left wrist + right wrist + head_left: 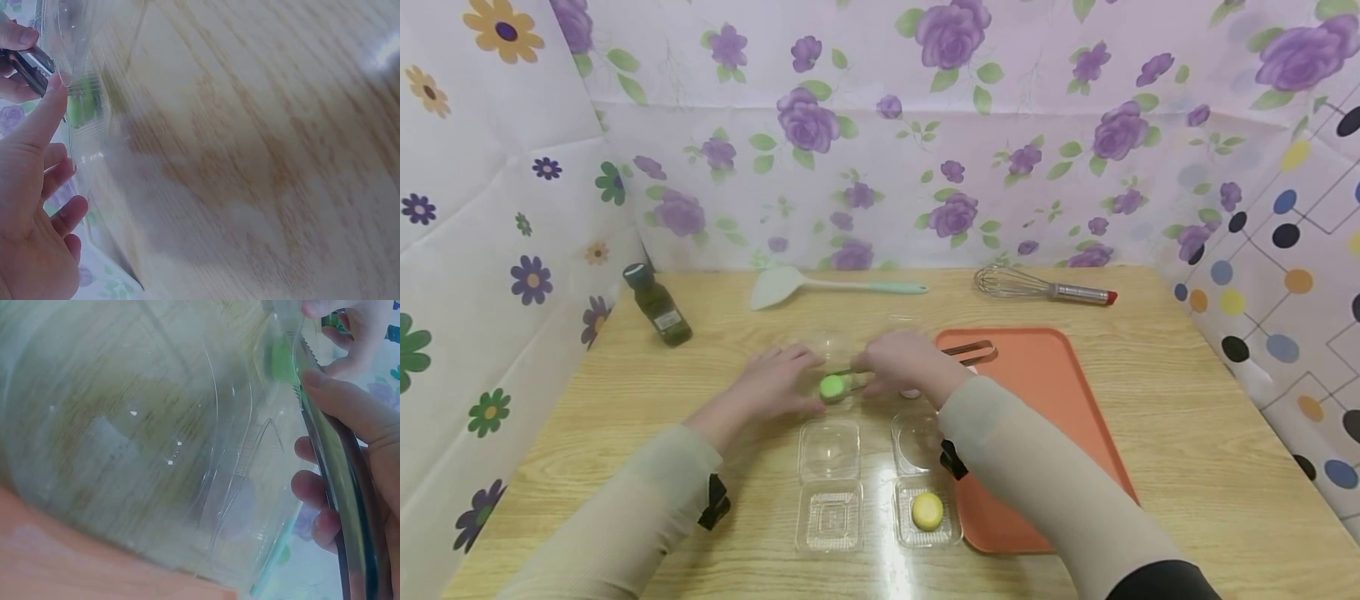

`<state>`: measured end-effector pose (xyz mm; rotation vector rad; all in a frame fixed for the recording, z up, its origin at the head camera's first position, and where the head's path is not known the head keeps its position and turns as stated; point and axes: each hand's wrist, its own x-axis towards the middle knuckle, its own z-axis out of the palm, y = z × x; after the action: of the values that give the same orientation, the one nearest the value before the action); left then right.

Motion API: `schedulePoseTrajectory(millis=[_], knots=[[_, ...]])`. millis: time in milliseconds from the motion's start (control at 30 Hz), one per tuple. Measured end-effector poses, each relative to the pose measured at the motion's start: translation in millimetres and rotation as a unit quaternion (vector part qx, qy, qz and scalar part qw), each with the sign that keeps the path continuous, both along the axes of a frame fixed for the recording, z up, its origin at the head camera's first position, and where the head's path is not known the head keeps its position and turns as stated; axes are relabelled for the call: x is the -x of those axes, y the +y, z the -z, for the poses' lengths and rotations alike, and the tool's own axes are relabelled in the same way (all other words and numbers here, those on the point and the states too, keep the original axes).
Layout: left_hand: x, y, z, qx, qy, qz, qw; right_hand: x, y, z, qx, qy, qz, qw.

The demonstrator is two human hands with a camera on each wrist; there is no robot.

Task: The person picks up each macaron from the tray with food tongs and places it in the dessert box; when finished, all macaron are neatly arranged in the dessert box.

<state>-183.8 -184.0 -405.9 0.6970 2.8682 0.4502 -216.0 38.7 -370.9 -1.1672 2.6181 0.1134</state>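
My right hand (906,362) grips metal tongs (340,456), their toothed tips at a green macaron (832,388). The macaron is at the base of a clear hinged plastic box (94,125); whether the tips still squeeze it I cannot tell. My left hand (778,383) is at that box's left side, a fingertip touching the clear edge in the left wrist view and the other fingers loosely bent. Nearer me, a yellow macaron (927,511) sits in another open box (955,533). A pale round thing (910,393) is partly hidden under my right hand.
An open clear box (830,546) stands front left. An orange tray (1052,417) lies to the right. Along the back are a pale spatula (778,287) and a whisk (1045,287); a dark bottle (658,306) is back left. Patterned cloths hang around the table.
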Motion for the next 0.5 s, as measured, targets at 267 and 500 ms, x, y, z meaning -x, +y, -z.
schedulePoseTrajectory(millis=[267, 500], knots=[[-1.2, 2.3, -3.0, 0.007, -0.002, 0.0, 1.0, 0.7, 0.6, -0.1, 0.003, -0.014, 0.009, 0.9998], [-0.8, 2.0, -3.5, 0.009, 0.003, 0.005, 0.9999, 0.5, 4.3, 0.4, 0.016, -0.005, -0.007, 0.9998]])
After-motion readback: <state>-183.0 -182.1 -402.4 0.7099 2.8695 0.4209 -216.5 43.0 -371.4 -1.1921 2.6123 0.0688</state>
